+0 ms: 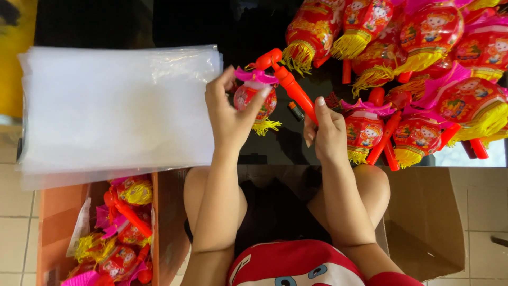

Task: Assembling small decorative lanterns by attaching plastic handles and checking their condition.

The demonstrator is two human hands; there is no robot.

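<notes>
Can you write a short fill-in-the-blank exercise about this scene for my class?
1. The left hand grips the round toy lantern with a yellow ____.
2. The right hand holds the lantern's orange ____.
3. Clear plastic bags lie stacked on the person's ____ side.

Missing words: fringe; handle; left

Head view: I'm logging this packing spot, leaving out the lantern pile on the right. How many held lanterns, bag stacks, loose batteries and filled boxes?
toy lantern, held by the left hand and the right hand: 1
stack of clear plastic bags: 1
loose battery: 1
cardboard box filled with bagged lanterns: 1
Total: 4
</notes>
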